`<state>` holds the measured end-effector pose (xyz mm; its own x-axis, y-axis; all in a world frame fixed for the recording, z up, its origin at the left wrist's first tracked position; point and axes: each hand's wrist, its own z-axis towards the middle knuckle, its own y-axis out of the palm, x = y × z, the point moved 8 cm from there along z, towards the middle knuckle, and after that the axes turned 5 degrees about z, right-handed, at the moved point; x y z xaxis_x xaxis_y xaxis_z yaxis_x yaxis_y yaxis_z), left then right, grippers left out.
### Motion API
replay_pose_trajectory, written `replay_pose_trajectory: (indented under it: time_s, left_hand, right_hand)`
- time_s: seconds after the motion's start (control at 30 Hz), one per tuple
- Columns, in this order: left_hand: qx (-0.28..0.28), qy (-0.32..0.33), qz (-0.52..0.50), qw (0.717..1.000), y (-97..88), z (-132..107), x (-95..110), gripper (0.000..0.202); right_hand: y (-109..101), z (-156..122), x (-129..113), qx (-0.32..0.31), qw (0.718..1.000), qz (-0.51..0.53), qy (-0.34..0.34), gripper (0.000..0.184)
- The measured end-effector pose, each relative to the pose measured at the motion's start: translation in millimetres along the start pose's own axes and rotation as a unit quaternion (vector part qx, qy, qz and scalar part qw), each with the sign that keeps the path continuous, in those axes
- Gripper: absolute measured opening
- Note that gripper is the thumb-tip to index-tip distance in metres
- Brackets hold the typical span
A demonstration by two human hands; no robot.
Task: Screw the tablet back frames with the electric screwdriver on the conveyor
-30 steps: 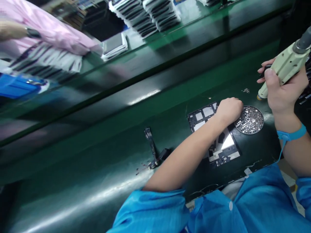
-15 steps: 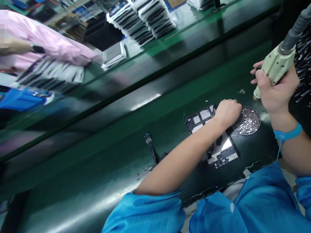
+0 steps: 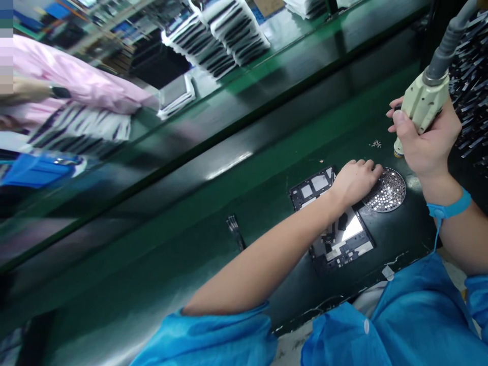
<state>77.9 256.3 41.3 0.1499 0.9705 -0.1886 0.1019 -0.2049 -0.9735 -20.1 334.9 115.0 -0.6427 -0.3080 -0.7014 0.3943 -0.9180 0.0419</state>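
Observation:
My right hand (image 3: pixel 427 140) is wrapped round a cream electric screwdriver (image 3: pixel 418 104), its tip pointing down just above the green bench, beside a round perforated screw tray (image 3: pixel 386 192). A blue wrist strap (image 3: pixel 449 207) circles that wrist. My left hand (image 3: pixel 356 179) lies on the far end of a dark open tablet frame (image 3: pixel 335 239), fingers curled with their tips at the tray's edge. Whether they pinch anything I cannot make out.
A few loose screws (image 3: pixel 375 144) lie beyond the tray. A small black flex part (image 3: pixel 235 231) rests on the green belt (image 3: pixel 152 244) to the left. Stacks of dark panels (image 3: pixel 221 35) stand behind. A co-worker's pink sleeve (image 3: pixel 76 84) shows at far left.
My left-hand fingers have stretched a little toward the screw tray. The screwdriver has tilted more upright. The view has shifted slightly.

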Motion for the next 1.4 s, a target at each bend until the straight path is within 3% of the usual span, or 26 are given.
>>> replay_pose_trajectory:
  time_s: [0.23,0.6,1.0,1.23,1.4]
  left_hand:
    - [-0.039,0.054,0.022,0.997,6.1,3.7,1.5,0.026]
    - [-0.092,0.168,0.058,0.98,-0.5,12.1,5.4,0.03]
    - [-0.105,0.199,0.076,0.971,-1.1,13.3,3.7,0.033]
    - [-0.143,0.155,0.087,0.973,-3.4,13.6,5.1,0.036]
    - [-0.119,0.149,0.102,0.976,-2.1,11.3,5.6,0.036]
  right_hand:
    - [-2.3,-0.9,6.0,0.009,1.0,-0.007,0.016,0.026]
    - [-5.2,-2.1,12.0,0.024,0.999,0.009,0.045,0.028]
    - [-4.7,-3.5,12.4,0.017,0.999,-0.003,0.035,0.029]
    - [-3.7,-4.2,5.0,0.007,0.999,-0.047,0.025,0.031]
    - [-2.5,-4.8,7.5,-0.004,0.998,-0.05,0.031,0.031]
